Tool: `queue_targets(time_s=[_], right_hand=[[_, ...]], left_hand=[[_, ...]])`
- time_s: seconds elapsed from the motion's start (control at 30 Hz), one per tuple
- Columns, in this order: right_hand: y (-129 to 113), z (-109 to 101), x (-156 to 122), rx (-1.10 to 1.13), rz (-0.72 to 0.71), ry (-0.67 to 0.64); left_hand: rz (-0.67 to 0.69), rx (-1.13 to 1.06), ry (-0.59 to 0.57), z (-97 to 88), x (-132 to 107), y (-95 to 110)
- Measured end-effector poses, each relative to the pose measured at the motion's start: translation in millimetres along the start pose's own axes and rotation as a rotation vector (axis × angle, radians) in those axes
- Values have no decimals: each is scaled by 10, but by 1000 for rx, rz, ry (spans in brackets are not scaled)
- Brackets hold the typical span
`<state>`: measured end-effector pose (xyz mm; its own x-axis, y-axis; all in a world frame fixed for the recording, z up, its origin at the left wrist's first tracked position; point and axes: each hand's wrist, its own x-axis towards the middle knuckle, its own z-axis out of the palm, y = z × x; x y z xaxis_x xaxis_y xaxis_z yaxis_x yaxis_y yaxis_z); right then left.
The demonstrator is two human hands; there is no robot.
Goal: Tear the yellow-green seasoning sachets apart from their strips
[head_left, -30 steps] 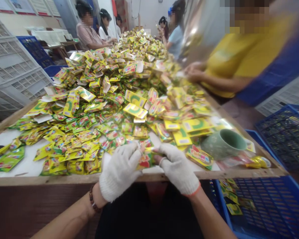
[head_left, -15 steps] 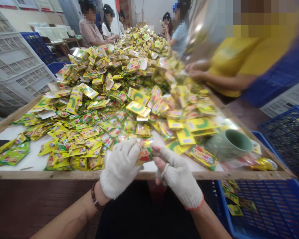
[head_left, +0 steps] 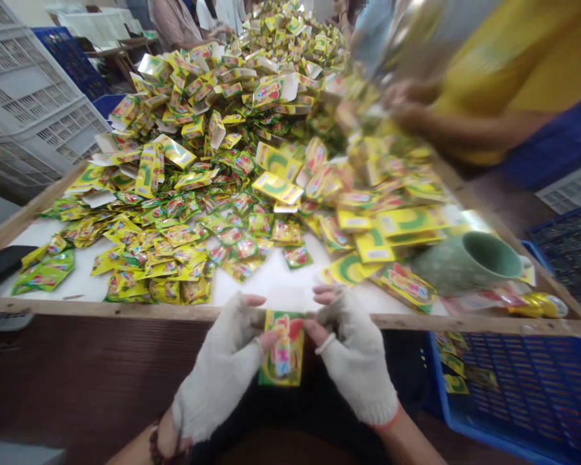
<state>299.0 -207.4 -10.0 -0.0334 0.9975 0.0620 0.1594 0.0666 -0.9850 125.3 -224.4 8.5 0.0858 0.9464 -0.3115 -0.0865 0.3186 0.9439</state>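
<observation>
A small yellow-and-green carton [head_left: 283, 352] with red print stands upright between my hands, just in front of the table's near edge. My left hand [head_left: 227, 361], in a white fingerless glove, grips its left side with the thumb across the front. My right hand [head_left: 351, 355], gloved alike, pinches the upper right edge with thumb and fingers. The carton's top end is blurred, so its contents cannot be made out. Beyond the hands, a small green sachet [head_left: 297, 256] lies near many yellow sachets [head_left: 159, 258] on the white tabletop.
A large heap of cartons [head_left: 271, 90] runs down the wood-rimmed table. A green mug [head_left: 465, 265] lies tipped at the right, beside a gold-coloured wrapped item [head_left: 537, 305]. Blue crate [head_left: 518, 387] stands below right. A co-worker in yellow [head_left: 503, 84] works at the right side.
Both hands have drawn back toward me and lower, off the tabletop. The carton now shows its printed front upright between them. The view has tilted down.
</observation>
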Motion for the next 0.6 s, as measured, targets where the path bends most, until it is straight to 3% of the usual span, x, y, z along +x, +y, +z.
queue_targets(time_s=[0.1, 0.2, 0.33, 0.43, 0.5, 0.6], right_hand=[[100, 51, -188, 266, 161, -59], [146, 36, -326, 418, 255, -139], [192, -48, -452, 359, 345, -220], [242, -84, -521, 211, 326, -275], [273, -82, -555, 184, 338, -275], [304, -70, -581, 317, 425, -259]], left_hand=[[-23, -82, 54, 64, -66, -100], [-109, -48, -2, 65, -142, -166], [-190, 126, -152, -7, -227, -249], [-215, 209, -242, -27, -285, -342], [-228, 185, -242, -10, -319, -411], [-261, 69, -191, 30, -340, -489]])
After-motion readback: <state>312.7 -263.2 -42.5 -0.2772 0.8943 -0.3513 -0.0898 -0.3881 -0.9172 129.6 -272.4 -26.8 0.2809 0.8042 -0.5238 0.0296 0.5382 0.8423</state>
